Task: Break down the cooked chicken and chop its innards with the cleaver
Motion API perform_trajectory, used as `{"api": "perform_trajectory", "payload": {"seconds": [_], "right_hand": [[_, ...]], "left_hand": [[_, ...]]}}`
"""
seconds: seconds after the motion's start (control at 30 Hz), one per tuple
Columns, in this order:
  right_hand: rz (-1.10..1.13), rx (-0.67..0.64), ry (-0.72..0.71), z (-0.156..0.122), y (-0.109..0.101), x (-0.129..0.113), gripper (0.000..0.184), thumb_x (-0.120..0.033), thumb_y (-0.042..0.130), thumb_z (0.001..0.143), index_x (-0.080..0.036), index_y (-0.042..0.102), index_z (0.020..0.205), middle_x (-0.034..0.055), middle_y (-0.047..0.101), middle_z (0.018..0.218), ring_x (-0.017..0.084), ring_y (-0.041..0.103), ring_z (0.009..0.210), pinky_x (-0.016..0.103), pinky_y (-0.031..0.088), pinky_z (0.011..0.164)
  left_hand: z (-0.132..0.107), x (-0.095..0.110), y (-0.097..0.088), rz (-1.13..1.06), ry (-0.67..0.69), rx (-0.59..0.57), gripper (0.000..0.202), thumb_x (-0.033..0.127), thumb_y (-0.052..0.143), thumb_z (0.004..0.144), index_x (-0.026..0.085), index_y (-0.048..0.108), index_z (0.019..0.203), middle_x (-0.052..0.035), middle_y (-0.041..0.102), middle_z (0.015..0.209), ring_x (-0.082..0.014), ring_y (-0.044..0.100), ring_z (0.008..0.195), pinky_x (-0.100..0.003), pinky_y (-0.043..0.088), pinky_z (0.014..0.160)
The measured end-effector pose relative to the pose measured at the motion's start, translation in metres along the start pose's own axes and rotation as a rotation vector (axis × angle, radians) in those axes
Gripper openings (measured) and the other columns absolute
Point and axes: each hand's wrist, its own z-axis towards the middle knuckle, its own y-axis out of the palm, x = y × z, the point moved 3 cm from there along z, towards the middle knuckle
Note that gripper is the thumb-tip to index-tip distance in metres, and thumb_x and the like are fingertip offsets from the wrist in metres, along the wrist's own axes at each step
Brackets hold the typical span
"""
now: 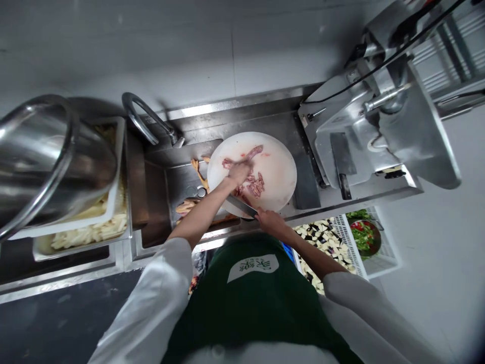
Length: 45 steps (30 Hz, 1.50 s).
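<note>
On a round white cutting board (pixel 279 174) lie several pieces of raw red meat (pixel 256 186), some of them cut small. My left hand (pixel 239 173) is closed over the meat near the board's middle, and a long strip of raw meat (pixel 254 151) sticks out past its fingers. At the board's front edge my right hand (pixel 270 222) grips a knife (pixel 242 206), its blade pointing left across the board, below my left wrist. The exact hold of the left fingers is partly blurred.
Poultry pieces (pixel 199 172) lie in the sink (pixel 155 184) under a curved faucet (pixel 142 114). A metal slicer (pixel 394 116) stands right, with a cleaver (pixel 343 162) on it. Left are a steel pot (pixel 49 162) and trays; below right, a crate of cut eggplant (pixel 329 242).
</note>
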Motion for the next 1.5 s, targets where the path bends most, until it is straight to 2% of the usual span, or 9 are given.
{"api": "perform_trajectory", "payload": {"seconds": [0.13,0.3,0.4,0.53,0.7,0.87,0.93,1.1,1.5], "right_hand": [[0.025,0.035,-0.007,0.003,0.0,0.0,0.038,-0.032,0.035,0.111,-0.014,0.051,0.141,0.0164,0.075,0.111,0.028,0.073,0.108,0.033,0.055,0.089],[0.07,0.067,-0.025,0.006,0.004,0.0,0.038,-0.033,0.037,0.11,-0.016,0.051,0.142,0.0149,0.075,0.111,0.029,0.073,0.106,0.034,0.055,0.087],[0.106,0.076,-0.002,0.008,0.004,0.009,0.036,-0.034,0.038,0.11,-0.015,0.054,0.137,0.015,0.075,0.111,0.029,0.073,0.107,0.032,0.053,0.086],[0.155,0.113,0.126,0.013,-0.003,0.029,0.034,-0.032,0.037,0.11,-0.012,0.055,0.13,0.0169,0.074,0.109,0.03,0.073,0.106,0.033,0.052,0.085],[0.117,0.113,0.149,0.016,-0.009,0.025,0.036,-0.03,0.033,0.111,-0.011,0.052,0.134,0.0197,0.073,0.112,0.03,0.071,0.109,0.034,0.05,0.09],[0.068,0.068,0.117,0.014,-0.003,0.0,0.042,-0.031,0.028,0.111,-0.011,0.052,0.139,0.0203,0.073,0.111,0.031,0.071,0.11,0.035,0.05,0.093],[0.063,0.066,0.129,0.014,-0.001,-0.003,0.041,-0.03,0.028,0.111,-0.011,0.053,0.138,0.0201,0.073,0.111,0.031,0.071,0.11,0.035,0.05,0.092],[0.057,0.034,0.134,0.015,-0.005,0.0,0.04,-0.03,0.03,0.111,-0.011,0.047,0.141,0.0202,0.073,0.115,0.03,0.071,0.11,0.035,0.049,0.093],[0.019,0.034,0.148,-0.002,-0.011,-0.015,0.043,-0.031,0.025,0.111,-0.011,0.045,0.142,0.0206,0.074,0.108,0.031,0.073,0.106,0.034,0.051,0.088]], "left_hand": [[0.015,0.012,0.0,0.167,0.059,-0.113,0.047,0.005,0.063,0.085,0.018,0.067,0.129,-0.0156,0.071,0.124,-0.0309,0.066,0.119,-0.035,0.051,0.094],[0.021,0.001,-0.011,-0.226,0.025,-0.199,0.032,0.023,0.083,0.069,0.017,0.071,0.098,-0.0077,0.074,0.104,-0.0234,0.07,0.089,-0.032,0.054,0.082],[0.006,-0.01,-0.029,-0.588,0.034,-0.057,0.022,0.031,0.077,0.074,0.016,0.067,0.086,-0.0041,0.074,0.088,-0.0187,0.07,0.082,-0.031,0.056,0.081],[-0.054,-0.037,-0.052,-0.804,-0.059,0.229,0.024,0.036,0.067,0.08,0.015,0.068,0.091,-0.0045,0.074,0.085,-0.016,0.07,0.079,-0.026,0.054,0.071],[-0.127,-0.025,0.006,-0.926,-0.125,-0.026,0.023,0.036,0.069,0.08,0.015,0.067,0.086,-0.0061,0.072,0.079,-0.0177,0.069,0.073,-0.028,0.053,0.066],[-0.153,-0.014,0.054,-0.599,-0.233,0.659,0.02,0.03,0.073,0.083,0.018,0.064,0.096,-0.0072,0.061,0.099,-0.0181,0.063,0.087,-0.034,0.056,0.08],[-0.159,-0.013,0.061,-0.508,-0.165,0.772,0.013,0.031,0.068,0.091,0.02,0.065,0.096,-0.0077,0.057,0.104,-0.0191,0.063,0.093,-0.037,0.056,0.086],[-0.158,-0.012,0.072,-0.479,0.055,0.713,0.016,0.031,0.054,0.101,0.023,0.067,0.096,-0.009,0.058,0.107,-0.0204,0.065,0.102,-0.041,0.056,0.094],[-0.145,-0.022,0.072,-0.249,0.081,0.548,0.015,0.025,0.054,0.098,0.02,0.068,0.099,-0.0113,0.062,0.109,-0.0248,0.056,0.106,-0.044,0.052,0.096]]}}
